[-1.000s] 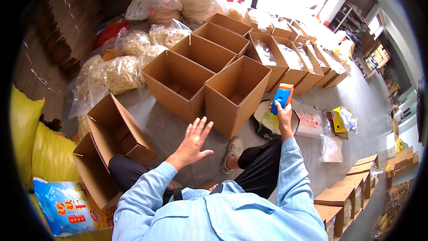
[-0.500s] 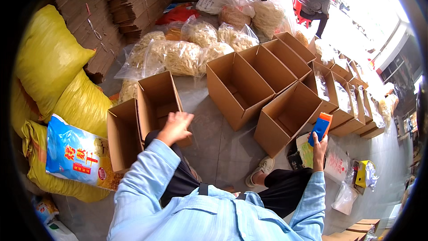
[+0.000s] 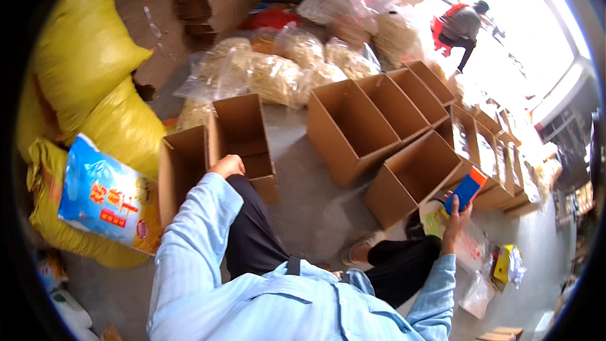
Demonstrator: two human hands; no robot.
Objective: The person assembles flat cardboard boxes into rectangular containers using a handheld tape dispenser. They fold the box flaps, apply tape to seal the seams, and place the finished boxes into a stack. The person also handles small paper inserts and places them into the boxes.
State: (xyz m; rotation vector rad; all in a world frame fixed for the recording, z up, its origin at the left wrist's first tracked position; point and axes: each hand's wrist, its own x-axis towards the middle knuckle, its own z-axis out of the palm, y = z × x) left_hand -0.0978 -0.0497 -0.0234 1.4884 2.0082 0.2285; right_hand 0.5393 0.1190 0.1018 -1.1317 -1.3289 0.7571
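Observation:
My left hand (image 3: 228, 165) is curled at the near rim of an open brown cardboard box (image 3: 243, 129). Its fingers look closed on that rim, though blur softens them. Pressed against this box on its left stands another open cardboard box (image 3: 184, 164). In my right hand (image 3: 456, 222), off to the right, is a blue hand-held tool with an orange end (image 3: 466, 191); its exact kind does not show. Just left of that tool sits an open cardboard box (image 3: 420, 180), and a row of empty cardboard boxes (image 3: 353, 120) stretches behind it.
Clear bags of pale dried food (image 3: 274, 76) lie beyond the boxes. Yellow sacks (image 3: 82, 57) and a blue printed bag (image 3: 107, 196) are piled at left. Filled boxes (image 3: 486, 151) line the right. A yellow box (image 3: 503, 264) lies on the floor. A person (image 3: 461, 28) sits near the bright doorway.
My left hand has drawn down and left toward the box's near rim, its spread fingers now curled. The right hand keeps the tool, now tilted more. The whole view has shifted slightly.

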